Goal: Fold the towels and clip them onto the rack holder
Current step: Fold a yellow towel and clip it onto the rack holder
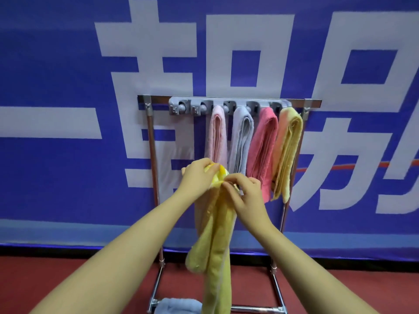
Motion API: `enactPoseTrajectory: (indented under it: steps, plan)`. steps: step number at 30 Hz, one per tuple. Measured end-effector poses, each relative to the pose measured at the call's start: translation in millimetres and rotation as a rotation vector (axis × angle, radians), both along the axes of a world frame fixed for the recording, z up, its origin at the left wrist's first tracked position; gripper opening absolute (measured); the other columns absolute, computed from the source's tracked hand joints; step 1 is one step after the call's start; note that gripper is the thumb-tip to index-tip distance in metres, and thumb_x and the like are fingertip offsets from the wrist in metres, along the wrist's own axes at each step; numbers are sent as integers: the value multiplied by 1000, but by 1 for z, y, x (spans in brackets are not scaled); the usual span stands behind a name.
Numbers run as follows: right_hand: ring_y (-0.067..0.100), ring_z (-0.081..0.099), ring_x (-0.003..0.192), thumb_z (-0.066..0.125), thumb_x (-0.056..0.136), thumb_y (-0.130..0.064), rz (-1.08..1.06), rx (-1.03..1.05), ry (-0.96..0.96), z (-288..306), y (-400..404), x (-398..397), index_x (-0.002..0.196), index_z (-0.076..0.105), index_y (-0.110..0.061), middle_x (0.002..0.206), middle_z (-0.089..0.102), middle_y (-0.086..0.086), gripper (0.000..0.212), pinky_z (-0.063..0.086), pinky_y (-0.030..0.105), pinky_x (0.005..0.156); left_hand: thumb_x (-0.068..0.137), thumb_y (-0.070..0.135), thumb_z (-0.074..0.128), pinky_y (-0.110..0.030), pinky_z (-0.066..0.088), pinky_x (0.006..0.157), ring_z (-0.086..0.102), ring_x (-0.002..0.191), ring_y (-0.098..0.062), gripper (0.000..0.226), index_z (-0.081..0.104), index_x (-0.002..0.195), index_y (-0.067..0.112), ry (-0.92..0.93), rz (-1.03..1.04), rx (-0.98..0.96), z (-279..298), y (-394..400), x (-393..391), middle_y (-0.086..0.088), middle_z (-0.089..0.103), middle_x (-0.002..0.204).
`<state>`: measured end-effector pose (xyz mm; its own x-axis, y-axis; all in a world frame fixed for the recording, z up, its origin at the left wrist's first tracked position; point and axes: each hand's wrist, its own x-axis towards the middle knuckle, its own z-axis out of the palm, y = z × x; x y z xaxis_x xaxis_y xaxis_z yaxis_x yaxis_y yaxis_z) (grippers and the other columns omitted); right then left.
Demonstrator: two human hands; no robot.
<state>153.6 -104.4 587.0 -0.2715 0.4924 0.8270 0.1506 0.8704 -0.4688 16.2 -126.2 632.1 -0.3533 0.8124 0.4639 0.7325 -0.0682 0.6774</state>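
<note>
A yellow towel (216,241) hangs folded lengthwise in front of the rack. My left hand (197,175) grips its bunched top end. My right hand (246,193) pinches the same top end from the right. Above them a grey clip holder (226,106) is fixed to the metal rack's (152,137) top bar. From its clips hang a light pink towel (216,137), a grey towel (241,141), a red-pink towel (263,150) and a peach-yellow towel (286,152). The two leftmost clips hold nothing.
A blue towel (179,305) lies on the rack's base bar near the red floor (68,275). A large blue banner (56,75) with white characters stands right behind the rack.
</note>
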Motion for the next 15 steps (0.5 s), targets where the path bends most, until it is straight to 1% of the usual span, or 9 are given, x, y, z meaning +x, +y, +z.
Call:
enactPoseTrajectory:
  steps: [2, 4, 5, 6, 8, 9, 11, 13, 15]
  plan:
    - [1, 54, 71, 57, 91, -12, 104, -135, 53, 6, -5, 0, 85, 62, -17, 75, 60, -14, 9, 38, 13, 70, 96, 36, 47, -44, 46, 89, 61, 89, -27, 29, 65, 89, 14, -80, -59, -48, -9, 2, -3, -6, 67, 83]
    - [-1, 53, 67, 58, 91, -5, 135, -248, 117, 11, -7, -2, 81, 59, -19, 71, 59, -11, 17, 39, 11, 65, 97, 36, 45, -45, 50, 87, 63, 87, -25, 28, 63, 90, 16, -142, -98, -75, -17, 1, -3, -5, 67, 82]
    - [-1, 52, 66, 59, 90, -4, 123, -285, 140, 12, -6, -2, 78, 59, -19, 70, 58, -10, 19, 39, 11, 64, 97, 35, 44, -44, 52, 83, 63, 86, -24, 26, 61, 93, 17, -175, -106, -74, -21, 0, -3, -5, 67, 84]
    - [0, 51, 64, 60, 89, -5, 102, -312, 142, 12, -2, -3, 76, 58, -19, 68, 58, -9, 20, 39, 12, 63, 98, 32, 44, -39, 55, 78, 63, 84, -22, 22, 60, 95, 16, -209, -111, -56, -24, -2, -2, -5, 66, 85]
    - [2, 50, 62, 62, 88, -6, 64, -360, 113, 9, 6, -2, 74, 59, -16, 66, 57, -6, 17, 40, 15, 62, 97, 25, 47, -27, 52, 70, 60, 82, -18, 14, 57, 94, 16, -271, -125, 26, -31, -7, 0, -2, 62, 84]
    - [2, 50, 62, 62, 88, -7, 54, -384, 112, 6, 9, -1, 74, 60, -14, 66, 58, -4, 15, 40, 15, 62, 95, 22, 50, -25, 49, 70, 58, 81, -15, 10, 57, 91, 16, -287, -137, 70, -35, -11, 1, 1, 61, 83]
    - [1, 50, 61, 62, 88, -6, 43, -415, 138, 2, 15, 2, 76, 62, -9, 67, 58, -2, 12, 40, 14, 61, 91, 23, 57, -28, 48, 74, 57, 79, -13, 4, 56, 88, 20, -264, -182, 95, -44, -17, 4, 5, 60, 81]
    - [0, 51, 61, 61, 88, -5, 32, -421, 146, 1, 16, 4, 78, 62, -6, 68, 59, -1, 11, 40, 12, 60, 84, 28, 65, -28, 49, 79, 60, 82, -11, 11, 57, 90, 23, -201, -206, 38, -54, -21, 9, 8, 62, 82]
    - [-1, 51, 62, 61, 88, -5, 24, -413, 132, 2, 15, 4, 78, 62, -7, 68, 59, -3, 11, 40, 12, 61, 80, 31, 71, -25, 48, 79, 60, 81, -9, 20, 58, 92, 22, -191, -187, 14, -59, -23, 17, 8, 62, 81]
